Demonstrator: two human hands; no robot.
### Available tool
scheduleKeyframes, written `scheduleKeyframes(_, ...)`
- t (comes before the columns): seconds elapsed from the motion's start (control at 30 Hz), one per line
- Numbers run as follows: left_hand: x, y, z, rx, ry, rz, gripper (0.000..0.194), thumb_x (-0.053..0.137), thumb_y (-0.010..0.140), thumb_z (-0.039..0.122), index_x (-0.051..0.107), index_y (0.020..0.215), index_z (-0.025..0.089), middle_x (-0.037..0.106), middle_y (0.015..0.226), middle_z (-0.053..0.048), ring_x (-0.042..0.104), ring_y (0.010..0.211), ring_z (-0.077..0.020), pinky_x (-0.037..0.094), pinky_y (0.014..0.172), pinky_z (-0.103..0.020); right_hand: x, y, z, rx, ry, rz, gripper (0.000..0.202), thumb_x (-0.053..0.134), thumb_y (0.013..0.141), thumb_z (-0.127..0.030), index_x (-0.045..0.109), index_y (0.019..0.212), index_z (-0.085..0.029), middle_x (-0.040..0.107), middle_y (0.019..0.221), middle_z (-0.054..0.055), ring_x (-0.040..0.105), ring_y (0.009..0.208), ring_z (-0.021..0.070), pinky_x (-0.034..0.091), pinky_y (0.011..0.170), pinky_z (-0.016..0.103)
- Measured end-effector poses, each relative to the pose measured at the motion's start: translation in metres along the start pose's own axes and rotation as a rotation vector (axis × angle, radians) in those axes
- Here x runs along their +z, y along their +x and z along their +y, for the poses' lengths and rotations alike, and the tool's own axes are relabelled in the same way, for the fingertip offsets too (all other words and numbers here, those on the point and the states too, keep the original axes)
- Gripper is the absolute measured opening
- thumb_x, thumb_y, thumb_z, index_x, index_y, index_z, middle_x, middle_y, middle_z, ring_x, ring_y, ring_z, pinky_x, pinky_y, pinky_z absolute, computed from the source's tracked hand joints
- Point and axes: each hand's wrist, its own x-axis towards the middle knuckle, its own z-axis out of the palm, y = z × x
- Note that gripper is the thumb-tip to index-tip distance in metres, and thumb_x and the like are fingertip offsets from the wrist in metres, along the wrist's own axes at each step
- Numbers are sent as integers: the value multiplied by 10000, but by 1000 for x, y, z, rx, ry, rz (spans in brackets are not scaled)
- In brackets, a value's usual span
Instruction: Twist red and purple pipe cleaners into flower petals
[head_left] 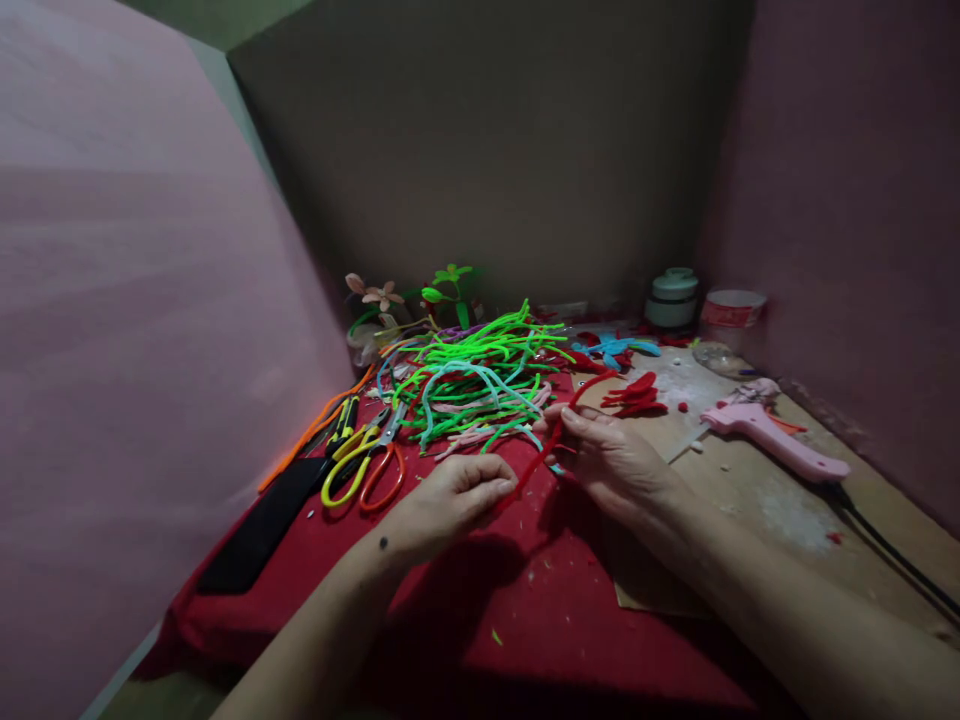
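Note:
A red pipe cleaner [537, 464] runs slantwise between my two hands, above the red cloth. My left hand [474, 488] is closed on its lower end. Higher up, my right hand [592, 440] pinches it between thumb and fingers, and its free end sticks out up and to the right. Just beyond the hands lies a loose pile of pipe cleaners [480, 370], mostly bright green with some light blue and pink. Short red looped pieces [637, 396] lie on a board right behind my right hand.
Yellow-and-red-handled scissors [349, 470] and a black flat object [262, 525] lie at the left. A pink glue gun [780, 440] with a black cord rests on the board [750, 520] at right. Pipe-cleaner flowers [382, 295], a lidded jar [672, 300] and a clear tub [733, 315] stand behind.

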Motion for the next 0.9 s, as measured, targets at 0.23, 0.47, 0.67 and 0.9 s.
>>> scheduleKeyframes(0.23,-7,7,5,150,156,-38,243,523,775,350,491,656,141,334,566,57,282,513,-53,240,470,-177,-2,5,-2,-40,43,36,129,712,654,-199,678,766,-144,685,691,39,609,645,117,439,654,246)
scheduleKeyframes(0.47,-16,19,-3,137,190,83,236,492,790,343,509,659,148,351,544,57,284,489,-61,238,458,-194,-4,6,-6,-44,128,19,78,657,714,-216,655,718,-138,659,602,32,621,607,129,465,653,254)
scheduleKeyframes(0.67,-31,23,-15,346,279,299,197,545,769,318,633,716,150,514,651,13,433,626,-90,344,589,-199,-1,6,-10,-82,116,106,45,618,743,-164,639,714,-136,627,573,20,602,557,113,469,546,213)
scheduleKeyframes(0.9,-34,29,-15,394,-213,720,158,600,733,274,581,652,140,434,439,49,366,404,-49,290,412,-168,4,4,-13,-140,292,72,81,596,772,-140,631,701,-155,621,622,6,595,587,99,532,634,253)
